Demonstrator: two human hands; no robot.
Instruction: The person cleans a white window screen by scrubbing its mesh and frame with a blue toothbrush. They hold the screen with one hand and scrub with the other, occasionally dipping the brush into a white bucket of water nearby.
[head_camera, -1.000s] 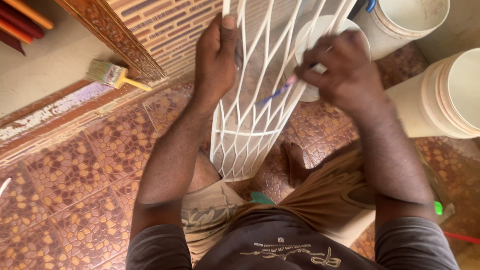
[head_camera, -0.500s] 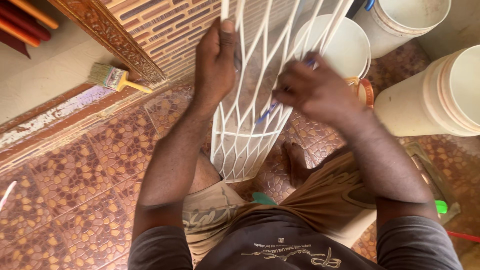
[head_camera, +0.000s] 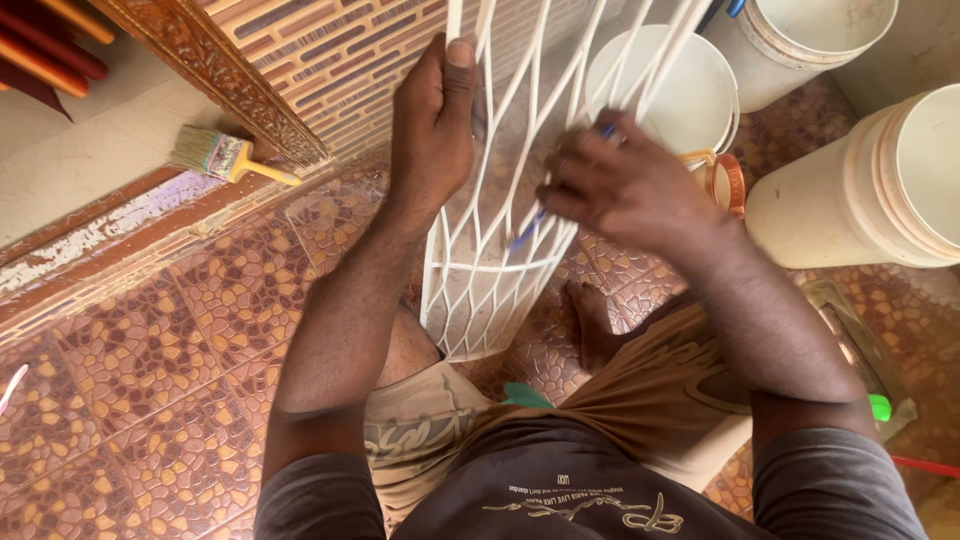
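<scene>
**White lattice frame held upright over a pebble-patterned floor**

A floor of brown and yellow pebble-patterned tiles is seen from above, bordered at the upper left by a striped tiled wall and a pale ledge. On that ledge a paintbrush with a yellow handle is laid. A white lattice frame is stood on end on the floor, between the person's knees, and is leaned slightly away towards the wall. Its left bar is gripped near the top by the left hand, the fingers closed around it and the thumb laid along the bar. The right hand is pressed against the frame's right side and is closed on a small brush with a blue handle, whose lower end is seen through the lattice; its bristles cannot be made out. Behind the frame a white bucket is stood, with a small orange-rimmed cup just beside it. Two more pale buckets are placed at the upper right. A bare foot is rested on the tiles beside the frame's base.
</scene>
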